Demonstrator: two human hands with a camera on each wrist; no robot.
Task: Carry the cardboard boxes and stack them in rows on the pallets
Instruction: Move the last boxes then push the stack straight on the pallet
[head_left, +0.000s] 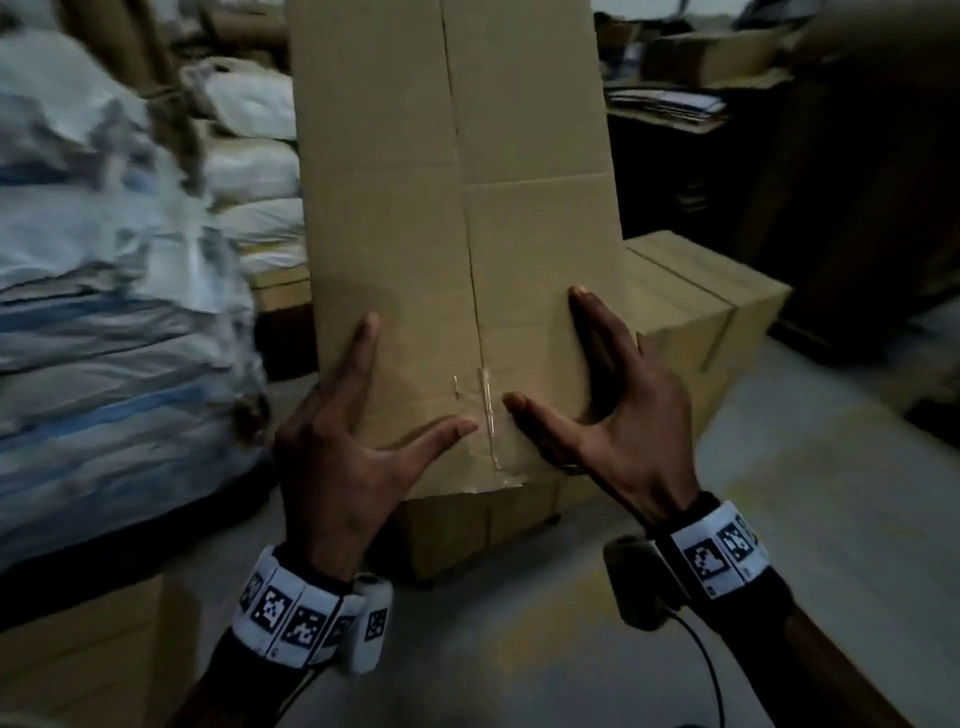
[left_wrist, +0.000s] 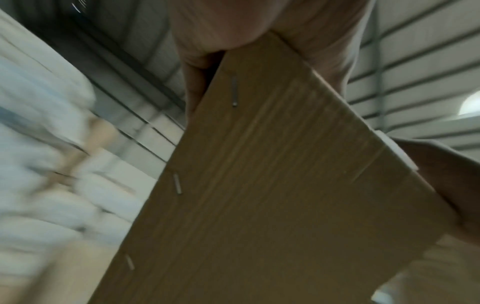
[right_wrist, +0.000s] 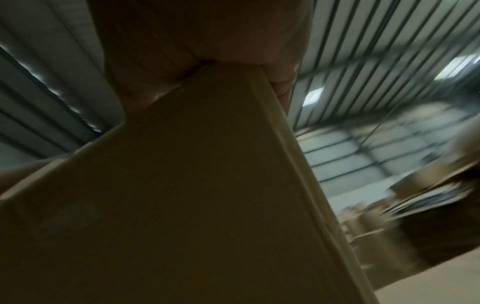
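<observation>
I hold a long brown cardboard box (head_left: 457, 208) by its near end, with the far end raised and pointing away from me. My left hand (head_left: 415, 376) grips the left edge, thumb and forefinger spread on the top face. My right hand (head_left: 545, 347) grips the right edge the same way. The other fingers of both hands are hidden behind the box. The left wrist view shows the box's stapled side (left_wrist: 259, 195) under my palm (left_wrist: 221, 26). In the right wrist view, another dark side of the box (right_wrist: 182, 205) fills the frame.
Stacked cardboard boxes (head_left: 701, 312) stand on the floor just beyond and under the held box. White sacks (head_left: 104, 260) are piled high on the left. Another box (head_left: 78, 649) sits at the lower left. Bare grey floor (head_left: 805, 519) lies to the right.
</observation>
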